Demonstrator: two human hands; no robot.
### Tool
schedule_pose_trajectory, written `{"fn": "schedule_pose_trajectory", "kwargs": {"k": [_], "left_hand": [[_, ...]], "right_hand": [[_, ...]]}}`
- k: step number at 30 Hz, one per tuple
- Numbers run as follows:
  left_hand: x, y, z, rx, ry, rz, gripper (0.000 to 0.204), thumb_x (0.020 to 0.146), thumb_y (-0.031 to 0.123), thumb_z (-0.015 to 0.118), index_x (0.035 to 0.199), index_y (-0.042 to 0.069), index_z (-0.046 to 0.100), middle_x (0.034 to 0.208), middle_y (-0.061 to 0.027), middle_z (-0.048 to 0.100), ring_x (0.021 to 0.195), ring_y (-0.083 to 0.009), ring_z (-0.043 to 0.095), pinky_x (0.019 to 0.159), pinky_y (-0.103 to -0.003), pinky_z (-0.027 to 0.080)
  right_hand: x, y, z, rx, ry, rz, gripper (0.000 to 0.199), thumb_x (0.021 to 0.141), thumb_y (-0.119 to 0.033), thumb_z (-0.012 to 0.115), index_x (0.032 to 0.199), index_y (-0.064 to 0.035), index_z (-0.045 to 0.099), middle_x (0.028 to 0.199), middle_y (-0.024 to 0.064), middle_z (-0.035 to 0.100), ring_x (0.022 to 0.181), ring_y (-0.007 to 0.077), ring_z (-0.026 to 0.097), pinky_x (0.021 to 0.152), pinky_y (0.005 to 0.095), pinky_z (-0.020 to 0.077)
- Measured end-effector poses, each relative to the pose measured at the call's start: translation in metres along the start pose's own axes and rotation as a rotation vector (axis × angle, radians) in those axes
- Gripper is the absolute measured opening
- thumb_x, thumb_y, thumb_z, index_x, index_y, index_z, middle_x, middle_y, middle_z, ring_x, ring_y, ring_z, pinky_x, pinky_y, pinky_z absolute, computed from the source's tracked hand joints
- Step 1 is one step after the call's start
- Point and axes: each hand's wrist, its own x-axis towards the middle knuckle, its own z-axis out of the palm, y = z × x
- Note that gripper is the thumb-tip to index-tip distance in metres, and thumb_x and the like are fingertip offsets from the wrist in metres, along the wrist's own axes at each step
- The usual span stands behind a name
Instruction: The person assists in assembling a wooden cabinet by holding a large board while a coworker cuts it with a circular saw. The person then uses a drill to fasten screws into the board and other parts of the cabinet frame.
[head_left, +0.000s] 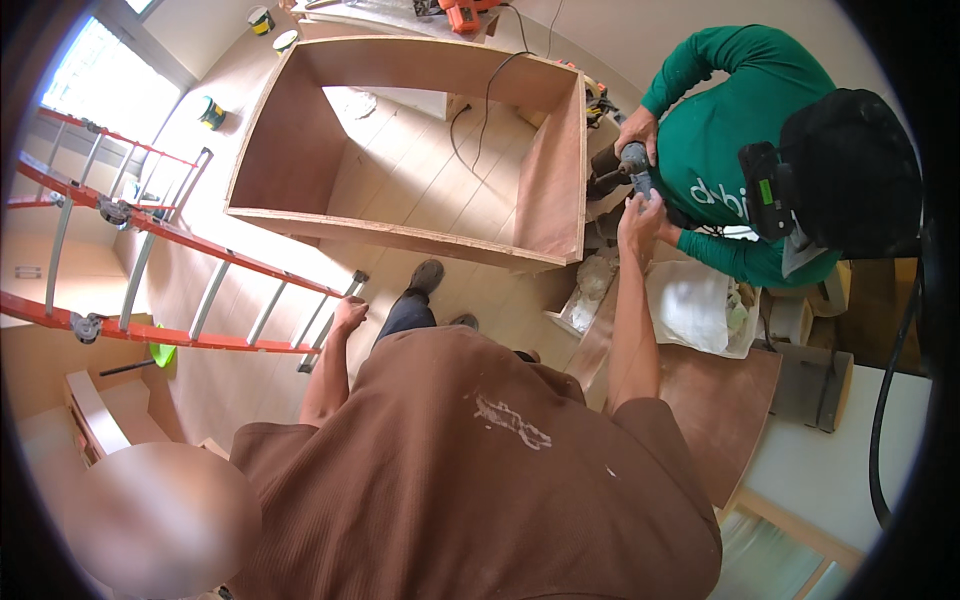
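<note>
One ladder (182,235) is being gripped by left hand (350,314); right hand (641,219), grip unclear, is being endangered if the drill (636,160) starts.

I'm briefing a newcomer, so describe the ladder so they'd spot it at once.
Find the big open wooden frame at the top middle. To its lower left is the ladder, its right end by the person's left hand. Orange-red rails and silver rungs set it apart from the plain brown frame.
</note>
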Motion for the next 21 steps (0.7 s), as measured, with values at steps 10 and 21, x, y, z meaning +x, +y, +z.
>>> {"fn": "schedule_pose_trajectory", "kwargs": {"k": [10, 21], "left_hand": [[-0.008, -0.032, -0.02, -0.051, 0.009, -0.032, 0.027, 0.074, 0.018, 0.057, 0.091, 0.0, 0.067, 0.072, -0.0127, 0.066, 0.062, -0.0174, 0.065, 0.055, -0.029, 0.052], [-0.129, -0.192, -0.267, -0.133, 0.884, -0.25, 0.041, 0.07, 0.024, 0.067, 0.103, 0.001, 0.065, 0.099, -0.0182, 0.067, 0.095, -0.0294, 0.064, 0.085, -0.036, 0.049]], "right_hand": [[-0.181, 0.009, -0.015, 0.596, -0.388, 0.489, 0.013, 0.091, -0.019, 0.055, 0.09, -0.0068, 0.056, 0.073, 0.001, 0.054, 0.062, 0.0112, 0.05, 0.054, 0.0248, 0.041], [-0.447, -0.023, -0.032, 0.254, -1.504, 0.566, 0.008, 0.083, -0.009, 0.054, 0.082, -0.0015, 0.058, 0.065, 0.0067, 0.061, 0.055, 0.0177, 0.059, 0.051, 0.0319, 0.0474]]}}
